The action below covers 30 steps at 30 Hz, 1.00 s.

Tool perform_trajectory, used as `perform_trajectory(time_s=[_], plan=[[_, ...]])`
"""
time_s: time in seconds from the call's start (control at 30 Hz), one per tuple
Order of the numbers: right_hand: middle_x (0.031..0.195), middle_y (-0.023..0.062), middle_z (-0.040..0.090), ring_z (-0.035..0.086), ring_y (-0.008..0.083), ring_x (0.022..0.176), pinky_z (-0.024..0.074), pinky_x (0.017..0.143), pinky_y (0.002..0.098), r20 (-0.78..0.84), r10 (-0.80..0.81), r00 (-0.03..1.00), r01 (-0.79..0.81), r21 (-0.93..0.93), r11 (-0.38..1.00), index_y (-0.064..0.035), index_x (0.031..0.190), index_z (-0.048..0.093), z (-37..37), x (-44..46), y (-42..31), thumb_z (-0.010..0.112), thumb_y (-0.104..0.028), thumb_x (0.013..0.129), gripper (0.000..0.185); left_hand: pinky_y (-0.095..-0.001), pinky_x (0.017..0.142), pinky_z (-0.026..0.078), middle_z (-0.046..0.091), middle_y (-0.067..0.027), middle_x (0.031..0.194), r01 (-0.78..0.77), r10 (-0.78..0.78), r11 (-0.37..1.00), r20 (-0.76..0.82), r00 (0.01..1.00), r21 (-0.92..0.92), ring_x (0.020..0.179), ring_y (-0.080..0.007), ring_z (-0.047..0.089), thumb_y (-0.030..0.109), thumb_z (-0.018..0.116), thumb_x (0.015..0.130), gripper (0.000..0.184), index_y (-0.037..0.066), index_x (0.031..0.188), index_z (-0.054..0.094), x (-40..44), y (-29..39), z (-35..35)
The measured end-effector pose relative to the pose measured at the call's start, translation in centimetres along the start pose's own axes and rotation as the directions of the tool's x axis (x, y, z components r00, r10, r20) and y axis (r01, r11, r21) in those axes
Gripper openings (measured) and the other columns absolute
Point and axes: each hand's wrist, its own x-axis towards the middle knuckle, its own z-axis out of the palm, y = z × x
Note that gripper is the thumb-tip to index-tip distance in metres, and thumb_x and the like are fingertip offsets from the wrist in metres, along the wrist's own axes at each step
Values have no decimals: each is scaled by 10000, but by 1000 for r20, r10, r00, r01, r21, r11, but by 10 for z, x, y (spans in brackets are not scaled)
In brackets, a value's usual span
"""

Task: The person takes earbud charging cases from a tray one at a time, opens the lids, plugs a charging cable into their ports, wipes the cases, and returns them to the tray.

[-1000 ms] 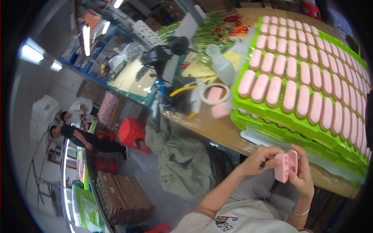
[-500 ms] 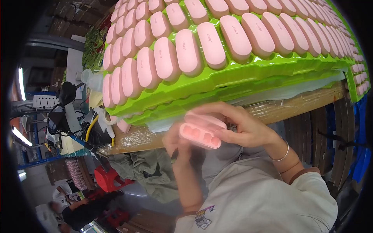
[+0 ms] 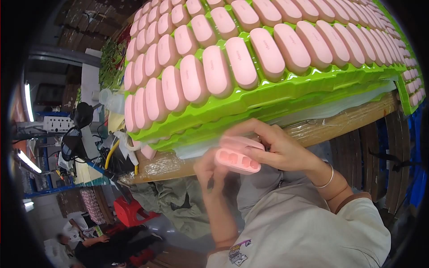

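A pink earbud case (image 3: 237,161) with its lid up is held over my lap, in front of the table edge. Its rounded wells face me. My right hand (image 3: 279,149) grips the lid and the right end, thumb in front and fingers behind. My left hand (image 3: 209,169) is at the case's left end, its fingers smeared by motion; whether it touches the case I cannot tell. Beyond my hands, closed pink cases (image 3: 241,62) stand in rows in a bright green tray (image 3: 277,91).
The tray is on top of another green tray at the wrapped table edge (image 3: 321,129). At left are a power strip (image 3: 58,125), cables and a clear container (image 3: 111,100). A red stool (image 3: 127,211) and a person in dark clothes (image 3: 111,243) are lower left.
The whole view has shifted slightly, so the trays and table sit a little lower and further right. The right hand keeps its hold on the opened case; the left hand is still blurred beside it.
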Motion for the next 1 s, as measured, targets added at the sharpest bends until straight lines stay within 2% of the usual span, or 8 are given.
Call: perform_trajectory(time_s=[0.23,0.33,0.4,0.5,0.63,0.8,0.93,1.0], plan=[[697,25,516,434,90,561,348,513,246,34,-1,999,0,37,999,-112,1144,464,-1,-1,4,530,-152,766,385,-212,660,408,559,-54,804,-32,33,999,-63,997,14,738,-101,527,569,593,691,669,-65,895,526,-2,-9,0],[800,38,565,502,108,640,389,563,246,49,-12,999,9,54,999,-103,1173,440,1,-1,6,515,-166,775,410,-201,644,409,557,-54,796,-30,27,999,-78,997,-30,738,-99,527,562,584,703,658,-63,895,522,-2,-9,1],[977,67,580,561,144,806,442,676,263,-4,-164,986,164,110,980,-90,1208,402,2,1,2,571,-152,755,487,-245,666,424,591,-64,824,-142,142,990,-124,982,11,739,-122,536,419,569,770,492,-55,900,563,0,-19,-6],[1110,95,538,537,184,983,437,805,291,-21,-207,978,207,33,978,-81,1227,374,5,0,-9,643,-112,709,584,-248,665,429,591,-67,835,-177,146,978,-235,961,-115,742,-127,542,407,589,758,477,-50,894,571,1,-19,2],[1090,104,547,548,197,978,446,825,315,-8,-206,979,205,-47,978,-82,1231,368,6,1,0,685,-70,665,649,-245,673,428,589,-64,824,-100,96,995,-207,974,-8,749,-126,544,424,623,731,496,-45,884,570,-3,-26,-2],[1050,111,567,583,185,915,486,770,303,-63,-42,997,56,248,967,-78,1207,400,3,-2,0,663,-70,690,580,-250,684,427,576,-64,847,-255,257,966,-207,944,36,783,-125,538,483,666,672,588,-39,911,539,-1,-23,6],[1027,97,550,549,158,941,477,749,269,-65,1,998,19,310,951,-13,1192,399,3,-2,-4,660,-9,683,573,-250,682,433,571,-65,898,-364,346,931,-336,876,9,814,-133,533,529,664,645,638,-29,925,534,-4,-32,5],[1019,103,559,566,145,899,476,748,264,-33,26,999,-17,249,968,0,1170,423,2,-3,-4,663,-10,667,558,-231,600,445,591,-61,810,-431,442,895,-371,817,116,694,-134,559,571,612,664,644,-10,935,556,-5,-36,6]])
